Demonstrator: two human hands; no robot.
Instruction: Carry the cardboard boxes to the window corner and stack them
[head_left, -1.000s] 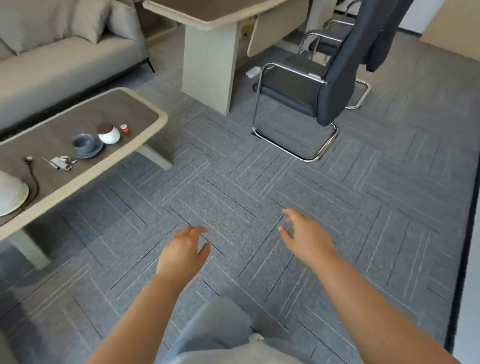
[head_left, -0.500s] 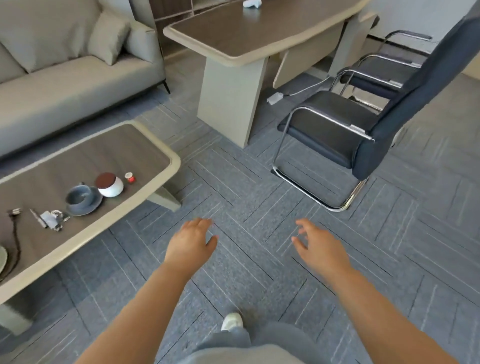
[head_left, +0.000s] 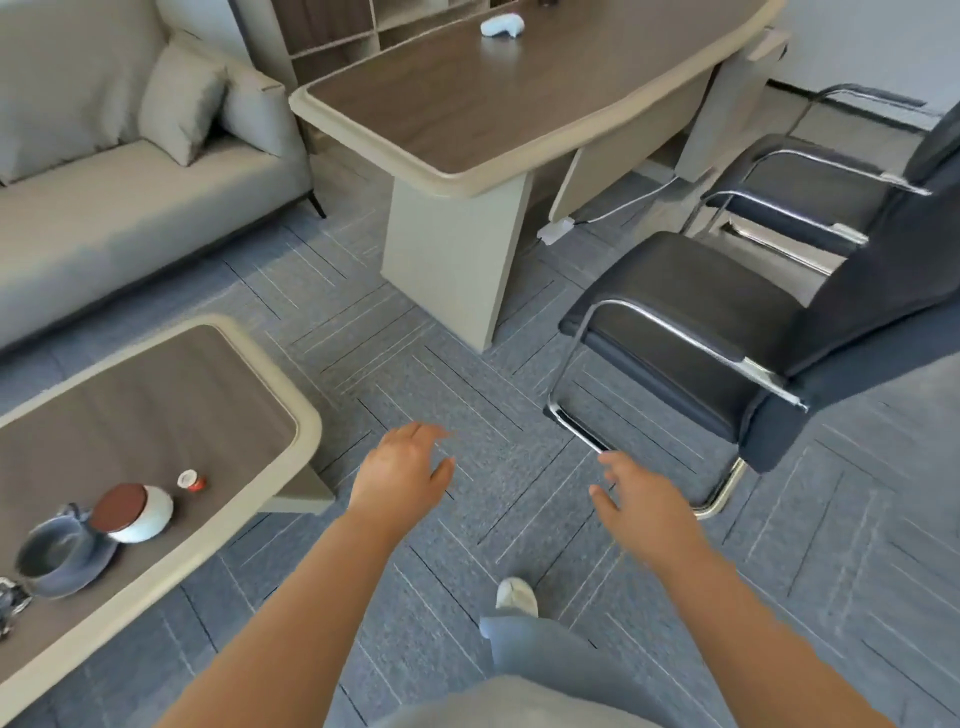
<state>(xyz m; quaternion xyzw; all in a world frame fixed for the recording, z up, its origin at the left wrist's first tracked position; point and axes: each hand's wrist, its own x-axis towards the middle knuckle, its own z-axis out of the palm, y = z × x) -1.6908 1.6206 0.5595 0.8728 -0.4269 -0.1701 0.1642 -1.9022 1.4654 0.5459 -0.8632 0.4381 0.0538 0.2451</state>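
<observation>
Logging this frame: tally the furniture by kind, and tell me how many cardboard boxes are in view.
Sofas: 1, grey sofa
Tables: 2, desk and coffee table
Chairs: 2, near chair and far chair
Cardboard boxes: 0
Total: 5 furniture pieces. Left hand and right hand hold nothing.

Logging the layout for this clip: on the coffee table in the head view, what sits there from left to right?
Blue-grey cup on its saucer → white jar with brown lid → small red-and-white cap-like item. Something dark at the far left edge is cut off; cannot identify it.
</observation>
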